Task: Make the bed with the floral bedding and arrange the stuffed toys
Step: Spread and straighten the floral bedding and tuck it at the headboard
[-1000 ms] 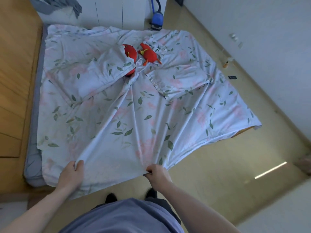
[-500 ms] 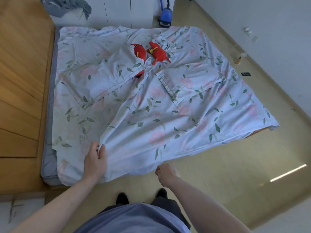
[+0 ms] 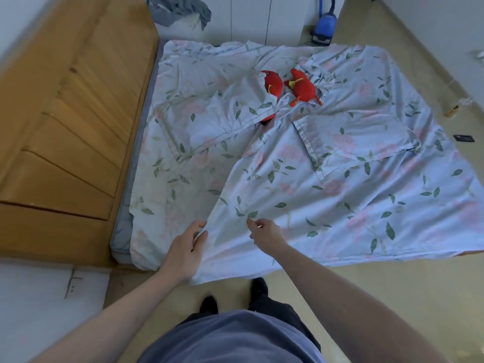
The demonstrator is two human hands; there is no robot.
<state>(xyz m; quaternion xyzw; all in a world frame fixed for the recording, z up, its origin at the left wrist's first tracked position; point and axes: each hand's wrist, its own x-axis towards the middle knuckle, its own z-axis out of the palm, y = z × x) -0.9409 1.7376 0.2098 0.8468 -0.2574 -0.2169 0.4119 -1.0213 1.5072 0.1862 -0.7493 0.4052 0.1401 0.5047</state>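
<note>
Pale-blue floral sheet (image 3: 327, 205) covers the grey mattress (image 3: 123, 231), and two red stuffed toys (image 3: 288, 87) lie near the sheet's far edge, between two floral pillows (image 3: 209, 119). At the sheet's near edge, the left hand (image 3: 184, 251) grips a raised fold of the cloth, and just beside it the right hand (image 3: 267, 233) hovers over the sheet with fingers loosely curled, holding nothing.
</note>
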